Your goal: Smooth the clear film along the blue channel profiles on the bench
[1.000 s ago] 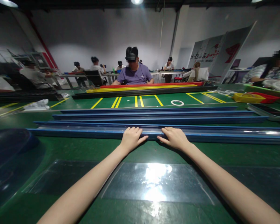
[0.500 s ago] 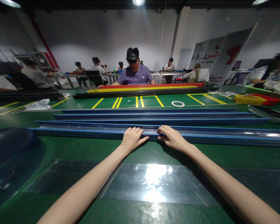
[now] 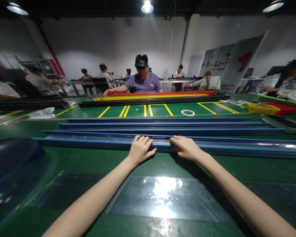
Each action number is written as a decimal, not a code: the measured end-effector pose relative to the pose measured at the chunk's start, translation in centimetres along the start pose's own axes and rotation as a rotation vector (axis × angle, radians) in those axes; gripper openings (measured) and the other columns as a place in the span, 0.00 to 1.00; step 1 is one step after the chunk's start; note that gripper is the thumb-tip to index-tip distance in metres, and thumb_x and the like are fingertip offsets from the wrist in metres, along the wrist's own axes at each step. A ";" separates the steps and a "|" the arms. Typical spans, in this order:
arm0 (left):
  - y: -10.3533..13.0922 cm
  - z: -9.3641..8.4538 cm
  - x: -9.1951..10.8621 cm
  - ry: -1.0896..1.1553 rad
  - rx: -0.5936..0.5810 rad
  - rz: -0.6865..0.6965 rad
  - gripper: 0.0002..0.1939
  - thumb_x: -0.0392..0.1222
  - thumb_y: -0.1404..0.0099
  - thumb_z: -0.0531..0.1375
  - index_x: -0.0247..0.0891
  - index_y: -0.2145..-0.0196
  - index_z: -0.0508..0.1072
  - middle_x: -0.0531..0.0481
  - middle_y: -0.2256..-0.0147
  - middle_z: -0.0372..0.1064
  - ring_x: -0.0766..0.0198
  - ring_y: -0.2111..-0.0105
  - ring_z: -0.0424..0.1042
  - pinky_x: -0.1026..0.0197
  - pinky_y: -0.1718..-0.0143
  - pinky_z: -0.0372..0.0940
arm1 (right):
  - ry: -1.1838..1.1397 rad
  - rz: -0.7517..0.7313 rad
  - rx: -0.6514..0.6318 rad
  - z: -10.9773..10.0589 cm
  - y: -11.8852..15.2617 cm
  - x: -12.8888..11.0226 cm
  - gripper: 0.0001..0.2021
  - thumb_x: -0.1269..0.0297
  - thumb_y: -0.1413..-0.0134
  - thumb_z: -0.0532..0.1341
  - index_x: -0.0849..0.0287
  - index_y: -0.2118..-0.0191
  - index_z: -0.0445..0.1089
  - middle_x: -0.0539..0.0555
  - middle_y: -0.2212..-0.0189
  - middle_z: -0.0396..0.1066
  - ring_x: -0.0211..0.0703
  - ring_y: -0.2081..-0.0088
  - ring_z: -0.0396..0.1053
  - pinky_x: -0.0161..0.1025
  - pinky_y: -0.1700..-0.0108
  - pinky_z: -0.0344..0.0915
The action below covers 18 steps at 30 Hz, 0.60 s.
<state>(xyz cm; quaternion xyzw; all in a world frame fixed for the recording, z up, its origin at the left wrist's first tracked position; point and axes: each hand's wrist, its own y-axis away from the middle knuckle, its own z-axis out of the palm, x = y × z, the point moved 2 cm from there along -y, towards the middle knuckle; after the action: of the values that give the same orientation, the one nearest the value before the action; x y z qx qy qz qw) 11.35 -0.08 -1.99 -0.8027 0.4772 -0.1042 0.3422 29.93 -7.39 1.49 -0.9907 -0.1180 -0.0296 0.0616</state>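
A long blue channel strip (image 3: 88, 142) lies across the green table (image 3: 88, 164), nearest of several blue strips. My left hand (image 3: 141, 149) rests over it left of centre, fingers curled over the channel and thumb along the near wall. To its right, my right hand (image 3: 186, 147) has its bent fingers inside the same channel, with the thumb by the near wall. Both hands grip this strip. Behind it lie more blue strips (image 3: 212, 131), roughly parallel.
A clear plastic sheet (image 3: 143, 197) lies under my forearms. At left is a dark blue rounded object (image 3: 12, 161). Farther back are a white ring (image 3: 188, 113), black, yellow and red strips (image 3: 150, 97), a yellow tray (image 3: 262, 108), and a person (image 3: 144, 82) seated opposite.
My right hand has shifted slightly right along the blue strip. The person opposite has extended an arm out to the left. The view has tilted up slightly.
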 end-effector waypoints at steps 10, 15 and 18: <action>0.0 0.2 -0.1 0.009 -0.022 0.028 0.15 0.50 0.37 0.49 0.36 0.63 0.66 0.47 0.68 0.68 0.62 0.67 0.65 0.59 0.66 0.54 | 0.013 0.088 -0.236 -1.3 1.8 3.9 0.10 0.71 0.57 0.53 0.56 0.66 0.63 0.53 0.66 0.69 0.42 0.68 0.66 0.33 0.75 0.49; 0.0 0.3 0.0 0.004 -0.039 0.052 0.15 0.50 0.37 0.49 0.36 0.66 0.66 0.49 0.69 0.67 0.62 0.69 0.64 0.60 0.68 0.53 | -0.002 0.104 -0.262 -1.5 1.9 3.5 0.12 0.74 0.58 0.52 0.57 0.65 0.63 0.55 0.64 0.70 0.43 0.66 0.67 0.33 0.72 0.53; -0.1 0.3 0.0 0.009 -0.043 0.049 0.15 0.50 0.37 0.48 0.36 0.68 0.65 0.49 0.70 0.67 0.63 0.69 0.64 0.61 0.69 0.53 | 0.001 0.121 -0.259 -1.6 1.7 3.1 0.09 0.70 0.55 0.53 0.58 0.64 0.64 0.57 0.65 0.70 0.44 0.66 0.67 0.34 0.72 0.54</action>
<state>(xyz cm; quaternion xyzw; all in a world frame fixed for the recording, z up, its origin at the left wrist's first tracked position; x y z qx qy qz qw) 11.54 0.08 -2.17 -0.7975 0.5002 -0.0890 0.3253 33.28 -8.57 3.13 -0.9956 -0.0531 -0.0414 -0.0651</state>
